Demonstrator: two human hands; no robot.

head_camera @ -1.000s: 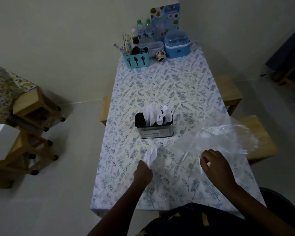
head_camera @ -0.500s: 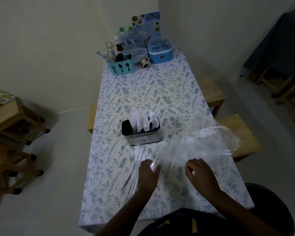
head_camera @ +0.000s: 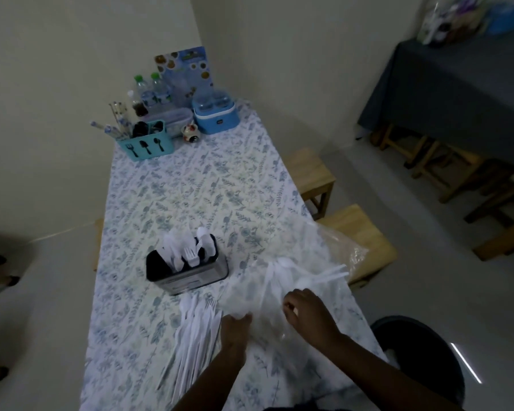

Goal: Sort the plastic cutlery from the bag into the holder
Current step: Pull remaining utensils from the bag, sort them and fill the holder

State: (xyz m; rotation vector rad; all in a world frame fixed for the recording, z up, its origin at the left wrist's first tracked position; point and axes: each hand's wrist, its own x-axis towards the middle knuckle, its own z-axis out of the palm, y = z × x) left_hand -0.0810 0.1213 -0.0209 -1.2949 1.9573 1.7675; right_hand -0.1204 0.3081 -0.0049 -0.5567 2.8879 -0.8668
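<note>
A dark metal holder (head_camera: pixel 187 272) stands in the middle of the table with white plastic forks and spoons upright in its right compartments. In front of it a pile of white plastic cutlery (head_camera: pixel 195 330) lies flat on the cloth. To the right lies a clear plastic bag (head_camera: pixel 291 268) with several white pieces inside. My left hand (head_camera: pixel 235 329) pinches the bag's near left edge, right beside the pile. My right hand (head_camera: pixel 306 310) grips the bag's near edge further right.
The table (head_camera: pixel 196 191) has a blue floral cloth. At its far end stand a teal cutlery caddy (head_camera: pixel 144 145), water bottles (head_camera: pixel 149 90) and a blue container (head_camera: pixel 215 114). Wooden stools (head_camera: pixel 356 238) stand along the right side. A dark-covered table (head_camera: pixel 457 90) is at the right.
My left hand laid its white cutlery down in a pile in front of the holder and moved right to the bag's edge. My view has swung to the right.
</note>
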